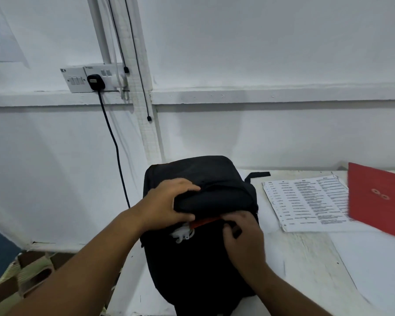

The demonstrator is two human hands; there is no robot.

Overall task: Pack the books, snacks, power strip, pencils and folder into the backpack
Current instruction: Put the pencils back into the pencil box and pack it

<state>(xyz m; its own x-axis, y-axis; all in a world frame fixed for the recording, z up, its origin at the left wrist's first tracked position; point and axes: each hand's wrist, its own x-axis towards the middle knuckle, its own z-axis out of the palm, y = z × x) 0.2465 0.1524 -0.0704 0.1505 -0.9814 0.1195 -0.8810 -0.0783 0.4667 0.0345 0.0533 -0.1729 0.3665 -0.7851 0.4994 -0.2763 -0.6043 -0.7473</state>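
Note:
A black backpack (198, 265) stands upright at the near left edge of the white table (310, 265). My left hand (167, 204) grips the top flap of the backpack, fingers over it and thumb under. My right hand (242, 233) pinches a small dark piece, apparently the zipper pull, at the pocket opening. In the gap of the opening show a red item (205, 222) and a white item (183, 233), possibly the power strip. A red folder (378, 197) lies on the table at the far right.
A printed sheet of paper (306, 201) lies between the backpack and the red folder. A wall socket with a black plug (96, 82) and a hanging cable sits on the white wall behind. Patterned fabric (21, 277) shows at the lower left below the table.

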